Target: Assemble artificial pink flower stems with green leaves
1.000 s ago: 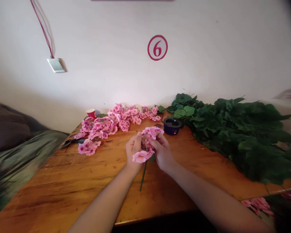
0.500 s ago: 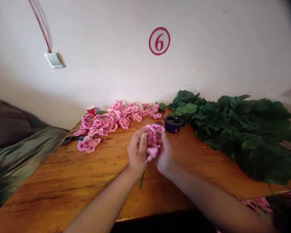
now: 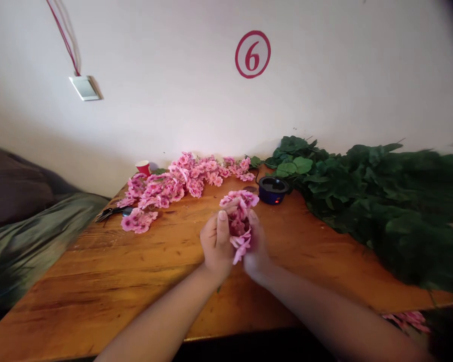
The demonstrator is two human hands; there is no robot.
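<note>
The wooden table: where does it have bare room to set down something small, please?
The table is mostly bare between the left hand and its left edge, below the pink flower pile. Another bare patch lies between the right hand and the green leaves. The back is crowded: flower pile, red cup, dark blue pot, leaves.

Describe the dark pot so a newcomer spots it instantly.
On the wooden table, look along the far side, between the heaped pink flowers and the green leaves. Just left of the leaves stands a round, dark blue pot. Unlike its neighbours, it shows a small red light on its front.
</note>
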